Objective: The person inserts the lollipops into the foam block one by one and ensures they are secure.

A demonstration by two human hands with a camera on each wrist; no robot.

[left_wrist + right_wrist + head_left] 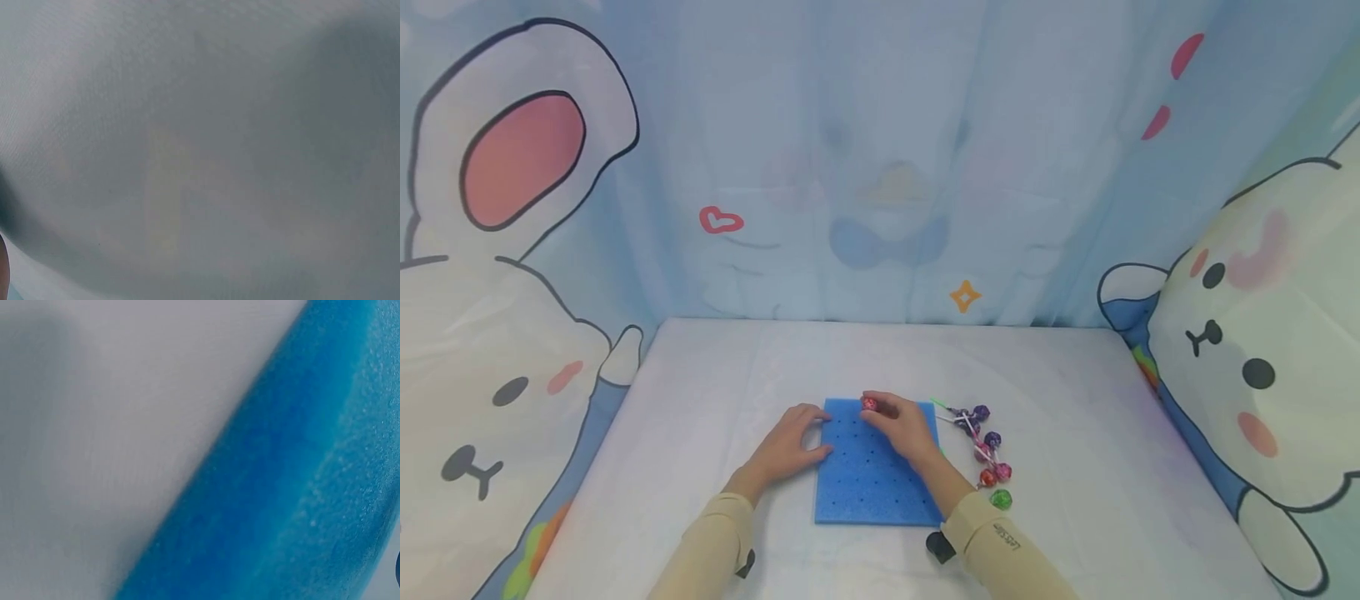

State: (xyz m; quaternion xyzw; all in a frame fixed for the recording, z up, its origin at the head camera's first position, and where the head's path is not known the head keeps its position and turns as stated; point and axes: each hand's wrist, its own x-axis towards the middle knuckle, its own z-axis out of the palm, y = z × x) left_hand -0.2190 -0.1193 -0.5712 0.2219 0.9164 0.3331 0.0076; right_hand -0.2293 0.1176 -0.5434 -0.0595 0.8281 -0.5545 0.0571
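Observation:
A blue foam board (pixel 857 500) with rows of small holes lies flat on the table. Over its far edge my right hand (pixel 904 427) pinches a red-wrapped lollipop (pixel 868 404) between thumb and fingers; its stick is hidden. My left hand (pixel 790 442) rests at the board's left edge, thumb and fingers spread and touching it. The right wrist view shows the board's edge (pixel 269 462) up close. In the left wrist view there is little but the blurred tabletop (pixel 200 156).
Right of the board lies a loose pile of lollipops: purple ones (pixel 981 412), red and pink ones (pixel 988 477), and a green one (pixel 1002 499). A white cloth covers the table (pixel 1075 417). Behind hangs a blue curtain (pixel 880 125) with cartoon rabbits.

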